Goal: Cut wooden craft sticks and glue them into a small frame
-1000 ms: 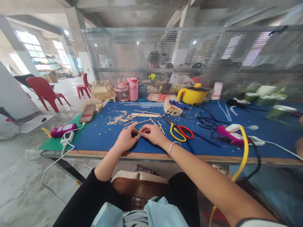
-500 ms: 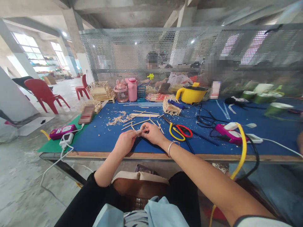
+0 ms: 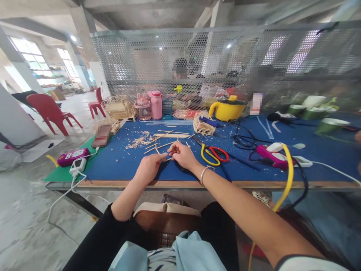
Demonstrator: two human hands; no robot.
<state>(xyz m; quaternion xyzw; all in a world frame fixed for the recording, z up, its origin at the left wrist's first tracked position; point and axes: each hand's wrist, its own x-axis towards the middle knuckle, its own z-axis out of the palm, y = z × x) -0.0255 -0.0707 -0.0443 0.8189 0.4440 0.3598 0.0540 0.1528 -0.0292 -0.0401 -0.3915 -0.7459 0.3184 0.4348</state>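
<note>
My left hand [image 3: 149, 168] is closed with thumb and fingertips pinching a small frame of thin wooden sticks [image 3: 167, 145], held just above the blue mat. My right hand [image 3: 184, 155] is closed at the right end of the same frame, its fingers curled and its fingertips close to my left ones. Much of the frame is hidden behind my fingers. Beyond it lie loose wooden sticks [image 3: 172, 136] and a scatter of wood chips [image 3: 138, 140]. Scissors with one yellow and one red handle [image 3: 210, 155] lie right of my right hand.
A blue glue gun [image 3: 209, 122] rests on a small wooden stick basket [image 3: 203, 129]. Behind are a yellow pot [image 3: 229, 110], a pink flask [image 3: 156, 105] and a perforated metal screen [image 3: 152, 56]. Purple power strips [image 3: 72, 157] with cables lie at both sides. People sit beyond the screen.
My right fingertips have drawn slightly apart from the left ones, and a bit of stick now shows between the hands. The view has shifted slightly.
</note>
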